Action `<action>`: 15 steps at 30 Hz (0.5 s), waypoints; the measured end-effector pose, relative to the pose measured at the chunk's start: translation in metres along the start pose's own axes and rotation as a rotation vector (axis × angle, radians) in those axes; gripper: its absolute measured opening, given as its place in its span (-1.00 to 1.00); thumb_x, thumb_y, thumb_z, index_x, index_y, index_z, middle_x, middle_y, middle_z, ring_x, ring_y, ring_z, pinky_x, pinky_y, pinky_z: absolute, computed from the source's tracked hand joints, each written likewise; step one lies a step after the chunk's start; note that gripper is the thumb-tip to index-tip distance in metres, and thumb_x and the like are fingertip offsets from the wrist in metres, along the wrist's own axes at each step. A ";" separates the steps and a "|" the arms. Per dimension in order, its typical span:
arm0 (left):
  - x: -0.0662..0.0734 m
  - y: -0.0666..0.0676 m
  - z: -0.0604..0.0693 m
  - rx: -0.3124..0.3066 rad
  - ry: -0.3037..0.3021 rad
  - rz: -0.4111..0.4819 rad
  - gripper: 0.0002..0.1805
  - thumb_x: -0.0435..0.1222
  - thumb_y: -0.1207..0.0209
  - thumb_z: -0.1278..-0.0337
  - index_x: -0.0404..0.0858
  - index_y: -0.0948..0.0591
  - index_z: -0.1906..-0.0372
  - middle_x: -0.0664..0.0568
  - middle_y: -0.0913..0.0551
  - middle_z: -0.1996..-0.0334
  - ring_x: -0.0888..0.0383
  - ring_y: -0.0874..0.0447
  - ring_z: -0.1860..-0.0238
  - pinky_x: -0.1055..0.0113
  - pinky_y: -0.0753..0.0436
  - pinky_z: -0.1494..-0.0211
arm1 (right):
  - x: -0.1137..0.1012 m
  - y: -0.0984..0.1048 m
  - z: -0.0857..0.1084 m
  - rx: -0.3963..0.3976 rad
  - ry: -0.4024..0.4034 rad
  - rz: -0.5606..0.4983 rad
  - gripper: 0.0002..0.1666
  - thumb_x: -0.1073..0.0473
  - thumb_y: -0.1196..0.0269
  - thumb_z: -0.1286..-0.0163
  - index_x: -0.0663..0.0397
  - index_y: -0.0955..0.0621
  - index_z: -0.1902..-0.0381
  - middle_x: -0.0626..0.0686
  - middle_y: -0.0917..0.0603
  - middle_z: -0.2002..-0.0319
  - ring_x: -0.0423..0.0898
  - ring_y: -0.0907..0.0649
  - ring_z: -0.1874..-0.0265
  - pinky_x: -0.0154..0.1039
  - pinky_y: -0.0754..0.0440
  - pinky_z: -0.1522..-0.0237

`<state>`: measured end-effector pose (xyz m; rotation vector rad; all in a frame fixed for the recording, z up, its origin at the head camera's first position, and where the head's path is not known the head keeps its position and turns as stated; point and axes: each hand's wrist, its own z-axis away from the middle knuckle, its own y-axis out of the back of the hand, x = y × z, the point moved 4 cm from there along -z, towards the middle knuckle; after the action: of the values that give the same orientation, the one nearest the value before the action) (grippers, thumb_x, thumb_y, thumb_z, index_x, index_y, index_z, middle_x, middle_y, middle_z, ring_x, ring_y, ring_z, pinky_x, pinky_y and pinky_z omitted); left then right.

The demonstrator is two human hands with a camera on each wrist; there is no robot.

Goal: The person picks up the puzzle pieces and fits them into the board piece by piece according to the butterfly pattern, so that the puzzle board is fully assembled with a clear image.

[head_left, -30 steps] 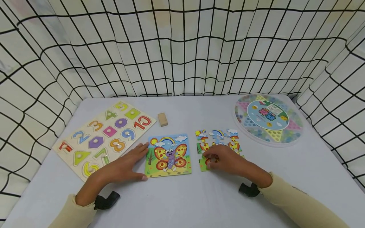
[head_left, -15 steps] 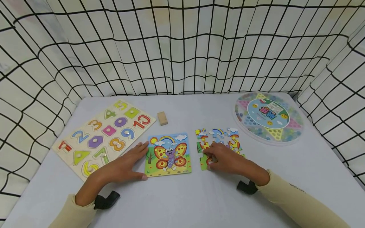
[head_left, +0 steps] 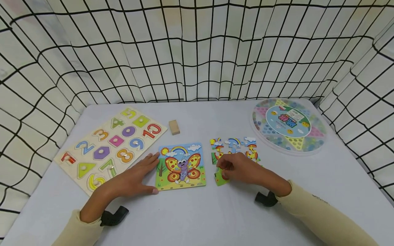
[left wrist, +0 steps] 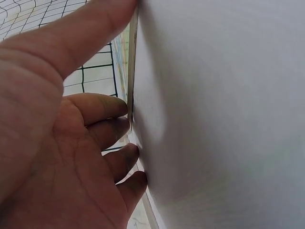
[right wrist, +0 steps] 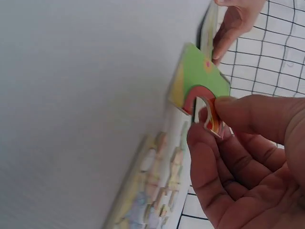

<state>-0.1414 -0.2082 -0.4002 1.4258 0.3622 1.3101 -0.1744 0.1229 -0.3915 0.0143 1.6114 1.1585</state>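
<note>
My left hand (head_left: 132,181) lies with spread, mostly straight fingers at the left edge of the butterfly board (head_left: 181,166); thumb and fingertips touch that edge. In the left wrist view the hand (left wrist: 71,138) meets the board's thin side. My right hand (head_left: 241,169) pinches a green corner puzzle piece (head_left: 220,178) between thumb and fingers. The right wrist view shows this piece (right wrist: 202,76), with a red curve and a notch, tilted in the right hand's grip (right wrist: 248,143). Other puzzle pieces (head_left: 234,142) lie just beyond the right hand, which hides some.
A number and shape board (head_left: 101,152) lies at the left, partly behind the left forearm. A small wooden block (head_left: 174,127) sits beyond the butterfly board. The round game board (head_left: 288,123) is at the back right. Black netting (head_left: 197,65) surrounds the table's back and sides.
The right hand has lifted and tilted the green corner piece, which lay flat beside the other pieces earlier. The left hand keeps its place at the board's edge.
</note>
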 end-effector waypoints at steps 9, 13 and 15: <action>0.002 0.001 0.001 0.001 0.018 0.003 0.09 0.05 -0.41 0.05 -0.31 -0.13 -0.50 -0.09 0.06 -0.54 -0.18 0.22 -0.51 -0.19 -0.06 -0.42 | -0.012 0.005 -0.009 0.007 0.042 -0.063 -0.84 0.34 -0.27 -0.27 -0.01 -0.63 0.22 -0.15 -0.64 0.38 -0.17 -0.60 0.37 -0.28 -0.64 0.31; 0.001 0.001 0.002 0.004 0.013 0.003 0.09 0.07 -0.40 0.04 -0.31 -0.13 -0.51 -0.08 0.06 -0.54 -0.17 0.22 -0.51 -0.19 -0.06 -0.42 | -0.018 0.004 -0.016 0.037 0.073 -0.070 -0.83 0.34 -0.28 -0.26 0.00 -0.63 0.23 -0.14 -0.63 0.38 -0.19 -0.61 0.38 -0.28 -0.64 0.32; 0.001 0.000 0.001 0.005 0.006 0.005 0.09 0.08 -0.39 0.04 -0.31 -0.13 -0.51 -0.08 0.06 -0.54 -0.17 0.22 -0.51 -0.18 -0.06 -0.42 | -0.020 0.003 -0.020 0.049 0.085 -0.079 -0.83 0.35 -0.28 -0.26 0.01 -0.62 0.22 -0.13 -0.63 0.39 -0.20 -0.61 0.40 -0.29 -0.65 0.31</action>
<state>-0.1404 -0.2076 -0.3990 1.4282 0.3660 1.3188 -0.1828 0.1000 -0.3760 -0.0665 1.6996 1.0715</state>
